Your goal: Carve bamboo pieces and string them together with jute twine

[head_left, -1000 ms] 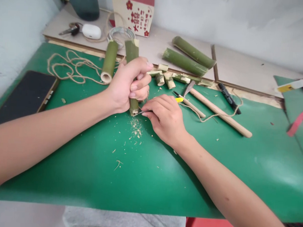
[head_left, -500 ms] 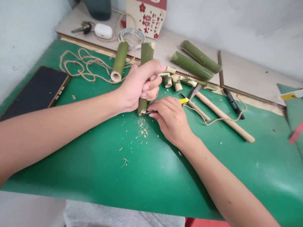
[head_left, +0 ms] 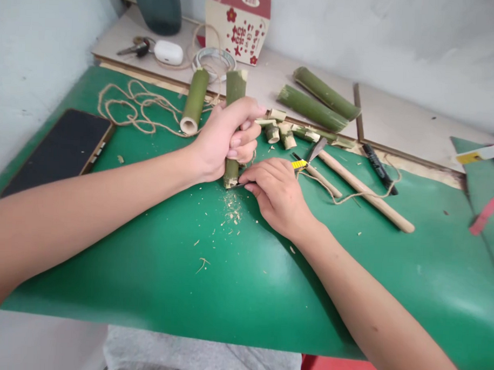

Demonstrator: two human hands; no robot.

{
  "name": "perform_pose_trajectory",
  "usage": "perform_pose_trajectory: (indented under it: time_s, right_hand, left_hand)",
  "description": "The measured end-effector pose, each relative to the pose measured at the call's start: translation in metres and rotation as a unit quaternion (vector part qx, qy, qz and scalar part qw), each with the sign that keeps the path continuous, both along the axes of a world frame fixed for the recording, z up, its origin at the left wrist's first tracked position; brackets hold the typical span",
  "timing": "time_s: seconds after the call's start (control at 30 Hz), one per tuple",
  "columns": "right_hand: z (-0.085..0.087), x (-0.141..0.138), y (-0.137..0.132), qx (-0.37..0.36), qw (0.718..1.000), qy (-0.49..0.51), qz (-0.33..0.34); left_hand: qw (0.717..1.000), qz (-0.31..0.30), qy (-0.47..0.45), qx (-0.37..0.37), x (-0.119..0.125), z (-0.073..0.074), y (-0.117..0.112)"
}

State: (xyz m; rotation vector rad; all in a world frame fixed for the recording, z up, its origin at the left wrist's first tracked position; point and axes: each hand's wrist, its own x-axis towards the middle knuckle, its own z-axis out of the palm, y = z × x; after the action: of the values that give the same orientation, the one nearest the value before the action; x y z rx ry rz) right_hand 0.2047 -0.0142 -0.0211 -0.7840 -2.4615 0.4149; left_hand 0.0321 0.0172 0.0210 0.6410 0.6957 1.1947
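Note:
My left hand [head_left: 230,136] is wrapped round an upright green bamboo piece [head_left: 236,86], whose lower end is near the green mat [head_left: 155,246]. In my right hand [head_left: 277,194] is a yellow utility knife [head_left: 299,164], mostly covered by the fingers. Its dark blade touches or lies right beside the bamboo's pale, rough lower end. Small pale shavings [head_left: 232,211] are scattered on the mat just below. To the left of the gripped piece leans a hollow bamboo tube [head_left: 195,99] with its cut end toward me.
Twine [head_left: 132,108] and a phone [head_left: 57,151] lie left. Short bamboo offcuts [head_left: 287,137], a wooden stick [head_left: 368,192] and a black marker [head_left: 379,168] are right. Bamboo lengths [head_left: 312,107], tape [head_left: 214,60], keys [head_left: 134,47], a white case [head_left: 168,53] and a box [head_left: 237,31] sit behind.
The top of the bamboo has shifted slightly left along with my left hand. My right hand and the knife stay at the lower end, almost unmoved.

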Motion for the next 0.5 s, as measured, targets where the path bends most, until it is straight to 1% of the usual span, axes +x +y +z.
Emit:
perform_pose_trajectory:
  time_s: [0.23, 0.5]
  right_hand:
    - [-0.0007, 0.0007, -0.0005, 0.019, 1.000, 0.008, 0.003]
    - [-0.0012, 0.0024, -0.0018, 0.035, 0.998, 0.053, -0.020]
  left_hand:
    - [1.000, -0.002, 0.007, 0.008, 0.0004, 0.0010, -0.0006]
    - [1.000, 0.001, 0.013, 0.016, 0.0008, -0.0014, 0.0002]
